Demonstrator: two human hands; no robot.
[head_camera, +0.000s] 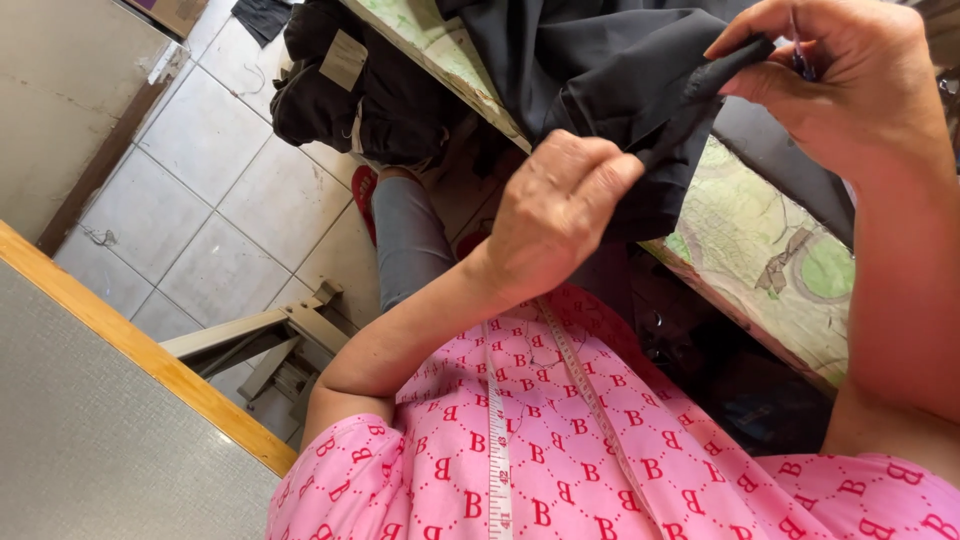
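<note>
Up close, both hands work a strip of black cloth (690, 100) held above the edge of the counter (760, 250). The left hand (555, 210) is curled, its fingers (600, 165) pressed together around the lower end of the strip. The right hand (840, 80) pinches the upper end between thumb and fingers. More black fabric (590, 60) lies heaped on the counter behind. A white measuring tape (497, 440) hangs down the pink patterned shirt (560, 470). Dark bundles (350, 90) sit on the tiled floor (220, 180).

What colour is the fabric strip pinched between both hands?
Black, seen in the head view: fabric strip.
</note>
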